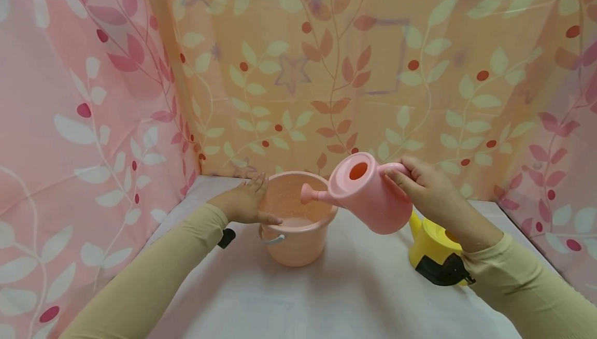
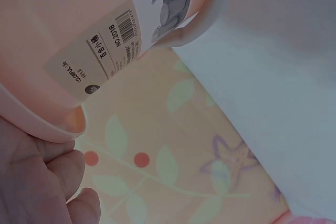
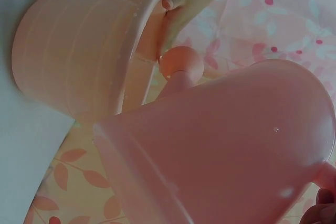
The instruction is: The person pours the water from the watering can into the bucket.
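In the head view, my right hand [image 1: 431, 194] grips the handle of a pink watering can [image 1: 380, 204], held off the table and tilted left. Its sprinkler head [image 1: 307, 194] hangs over the mouth of a peach-coloured bucket [image 1: 298, 248]. My left hand [image 1: 242, 201] rests on the bucket's left rim, thumb and fingers spread; in the left wrist view, fingers [image 2: 68, 169] touch the rim. The bucket stands upright. In the right wrist view, the can's body [image 3: 226, 145] and spout show beside the bucket [image 3: 79, 56]. No stream from the sprinkler is visible.
A yellow watering can [image 1: 426, 248] stands on the table at right, partly hidden by my right wrist and its black strap [image 1: 443, 270]. White cloth covers the table [image 1: 289, 305]. Leaf-patterned curtains [image 1: 345, 95] enclose the back and both sides.
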Demonstrator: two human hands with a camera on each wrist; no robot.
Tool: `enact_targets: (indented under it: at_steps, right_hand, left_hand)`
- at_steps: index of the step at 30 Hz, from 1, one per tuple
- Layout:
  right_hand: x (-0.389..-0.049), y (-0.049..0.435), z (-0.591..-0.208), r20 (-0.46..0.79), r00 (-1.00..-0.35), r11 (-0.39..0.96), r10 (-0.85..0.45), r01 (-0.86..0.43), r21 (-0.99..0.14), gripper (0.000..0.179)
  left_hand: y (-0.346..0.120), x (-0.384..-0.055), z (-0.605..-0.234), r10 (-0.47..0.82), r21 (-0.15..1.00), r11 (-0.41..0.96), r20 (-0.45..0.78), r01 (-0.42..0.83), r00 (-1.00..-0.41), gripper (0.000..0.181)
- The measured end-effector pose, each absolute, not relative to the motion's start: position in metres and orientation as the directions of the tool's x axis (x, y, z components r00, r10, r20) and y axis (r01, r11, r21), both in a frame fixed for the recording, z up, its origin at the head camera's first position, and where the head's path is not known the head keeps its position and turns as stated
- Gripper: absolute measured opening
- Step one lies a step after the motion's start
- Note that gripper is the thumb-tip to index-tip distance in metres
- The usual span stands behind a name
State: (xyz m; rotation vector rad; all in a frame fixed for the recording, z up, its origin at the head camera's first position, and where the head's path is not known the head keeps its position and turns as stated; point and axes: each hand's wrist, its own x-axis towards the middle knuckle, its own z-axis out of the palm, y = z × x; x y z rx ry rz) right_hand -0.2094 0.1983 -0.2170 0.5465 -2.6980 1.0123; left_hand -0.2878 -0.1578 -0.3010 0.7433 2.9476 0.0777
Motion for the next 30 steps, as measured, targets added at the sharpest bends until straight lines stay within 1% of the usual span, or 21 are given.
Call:
enact_targets:
  at_steps: [30]
  right_hand:
    - [-0.2076, 0.1984, -0.2155, 0.324, -0.907, 0.696, -0.267, -0.414, -0.586, 0.034]
  left_hand:
    - [-0.1565, -0.2854, -0.2988, 0.468, 0.077, 0.883, -0.097, 0.462, -0.878, 0.120]
